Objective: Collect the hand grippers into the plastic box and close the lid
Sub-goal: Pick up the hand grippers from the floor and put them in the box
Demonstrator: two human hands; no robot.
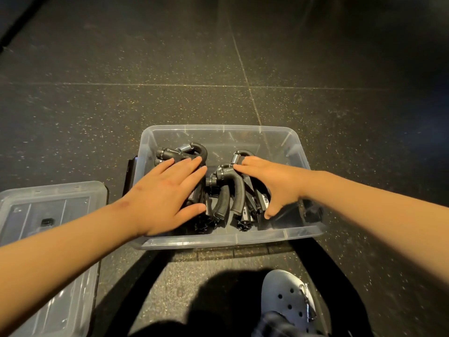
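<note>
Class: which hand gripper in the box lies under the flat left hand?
The far-left hand gripper, its looped top showing beyond the left hand; the right hand touches the middle ones.

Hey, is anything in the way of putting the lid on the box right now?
Yes. Both hands reach over the near rim into the open plastic box: the left hand lies flat on the hand grippers, and the right hand touches them. The lid lies on the floor to the left.
</note>
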